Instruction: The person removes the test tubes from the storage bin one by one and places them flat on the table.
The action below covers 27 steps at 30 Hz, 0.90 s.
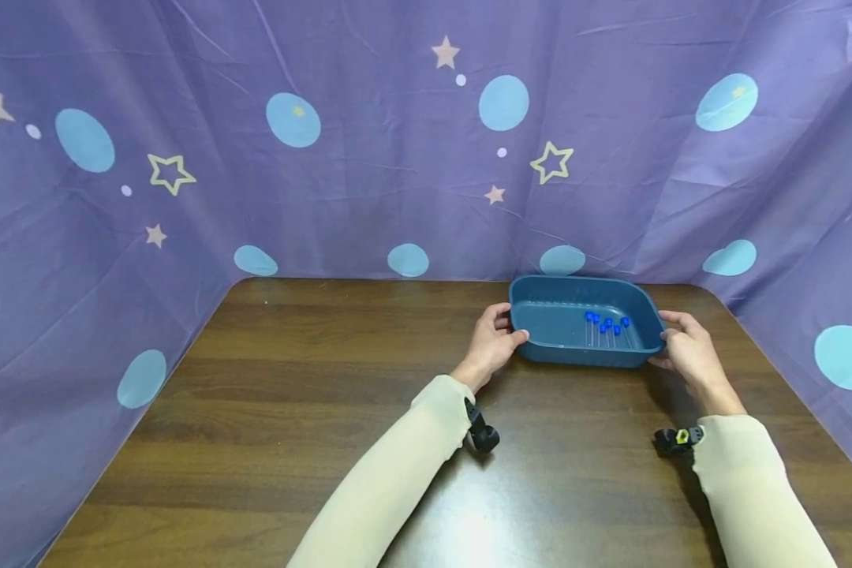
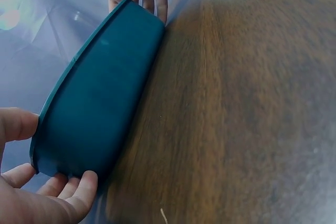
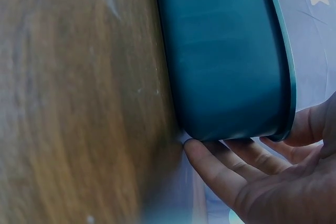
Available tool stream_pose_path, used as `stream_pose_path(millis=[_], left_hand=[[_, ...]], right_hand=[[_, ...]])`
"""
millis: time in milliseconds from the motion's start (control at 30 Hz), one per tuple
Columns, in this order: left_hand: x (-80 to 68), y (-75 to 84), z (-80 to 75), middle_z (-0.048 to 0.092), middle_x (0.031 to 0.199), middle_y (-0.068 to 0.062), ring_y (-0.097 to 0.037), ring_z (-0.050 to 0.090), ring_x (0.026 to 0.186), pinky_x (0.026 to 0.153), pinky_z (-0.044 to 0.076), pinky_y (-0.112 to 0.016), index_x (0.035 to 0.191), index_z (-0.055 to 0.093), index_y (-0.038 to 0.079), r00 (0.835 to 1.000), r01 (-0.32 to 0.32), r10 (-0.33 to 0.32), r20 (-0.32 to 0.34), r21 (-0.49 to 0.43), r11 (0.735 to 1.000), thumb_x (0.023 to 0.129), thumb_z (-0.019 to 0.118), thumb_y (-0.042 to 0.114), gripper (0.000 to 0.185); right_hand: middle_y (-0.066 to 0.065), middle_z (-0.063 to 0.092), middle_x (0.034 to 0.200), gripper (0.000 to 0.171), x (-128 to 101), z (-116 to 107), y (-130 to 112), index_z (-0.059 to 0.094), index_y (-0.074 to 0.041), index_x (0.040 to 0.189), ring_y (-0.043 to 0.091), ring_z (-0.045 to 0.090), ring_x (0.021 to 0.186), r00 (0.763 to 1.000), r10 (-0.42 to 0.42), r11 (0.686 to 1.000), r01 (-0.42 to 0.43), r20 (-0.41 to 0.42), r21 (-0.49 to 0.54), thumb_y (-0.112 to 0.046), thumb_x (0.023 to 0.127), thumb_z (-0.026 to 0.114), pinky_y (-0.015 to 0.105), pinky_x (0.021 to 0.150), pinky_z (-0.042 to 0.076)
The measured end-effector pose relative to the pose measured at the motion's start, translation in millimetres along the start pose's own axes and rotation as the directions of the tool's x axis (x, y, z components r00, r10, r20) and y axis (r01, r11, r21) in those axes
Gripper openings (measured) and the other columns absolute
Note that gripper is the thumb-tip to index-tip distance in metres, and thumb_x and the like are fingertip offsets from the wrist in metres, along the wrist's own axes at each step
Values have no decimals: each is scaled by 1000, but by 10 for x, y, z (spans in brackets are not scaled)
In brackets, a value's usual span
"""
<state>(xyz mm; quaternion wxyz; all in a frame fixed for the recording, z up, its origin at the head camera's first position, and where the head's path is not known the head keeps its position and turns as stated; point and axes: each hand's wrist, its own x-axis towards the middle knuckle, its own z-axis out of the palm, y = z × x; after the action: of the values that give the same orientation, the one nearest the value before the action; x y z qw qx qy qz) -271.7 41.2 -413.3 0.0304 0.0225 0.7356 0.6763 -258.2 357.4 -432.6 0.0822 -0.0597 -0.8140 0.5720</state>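
Note:
A dark blue-teal plastic basin (image 1: 584, 355) is at the back right of the table, held between both hands. My left hand (image 1: 488, 347) grips its left end, thumb over the rim and fingers against the outer wall. At the opposite end, my right hand (image 1: 694, 359) holds the rim the same way; in the right wrist view its fingertips (image 3: 195, 149) reach down to the basin's lower edge. Several thin, clear tube-like pieces with blue caps (image 1: 607, 323) lie inside, toward the right. The left wrist view shows the basin's long outer wall (image 2: 100, 87) close over the tabletop.
A brown wood-grain table (image 1: 291, 410) spreads to the left and front. Behind it and at the sides hangs a purple curtain (image 1: 397, 142) with stars and blue ovals, near the basin's far side. A black wrist mount (image 1: 481, 430) sits below each hand.

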Motion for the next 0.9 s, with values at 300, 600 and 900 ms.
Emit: stream_pose_path(millis=[300, 600, 900], left_hand=[[6, -16, 14, 58, 122, -22, -23, 60, 103, 85, 50, -32, 137, 46, 4, 1000, -4, 4, 1, -9, 1000, 83, 71, 2, 60], [-9, -12, -39, 57, 123, -24, -24, 60, 104, 86, 50, -32, 137, 46, 3, 1000, -2, 2, 4, -13, 1000, 82, 70, 3, 60], [-19, -11, -79, 58, 121, -23, -25, 60, 103, 86, 50, -31, 137, 47, 3, 1000, -7, 7, -4, -7, 1000, 82, 71, 2, 61]], right_hand=[[30, 43, 122, 48, -141, 21, -208, 29, 9, 141, 8, 61, 83, 1000, 1, 1000, -2, 29, 21, -7, 95, 27, 34, 68, 56], [27, 41, 121, 50, 118, -7, 191, 31, 5, 141, 8, 63, 78, 1000, -22, 999, 21, 14, 44, -10, 94, 30, 34, 64, 56], [34, 42, 124, 49, -185, 107, -294, 28, 9, 142, 6, 61, 81, 999, -5, 1000, 4, 39, 18, -6, 95, 28, 35, 69, 56]])
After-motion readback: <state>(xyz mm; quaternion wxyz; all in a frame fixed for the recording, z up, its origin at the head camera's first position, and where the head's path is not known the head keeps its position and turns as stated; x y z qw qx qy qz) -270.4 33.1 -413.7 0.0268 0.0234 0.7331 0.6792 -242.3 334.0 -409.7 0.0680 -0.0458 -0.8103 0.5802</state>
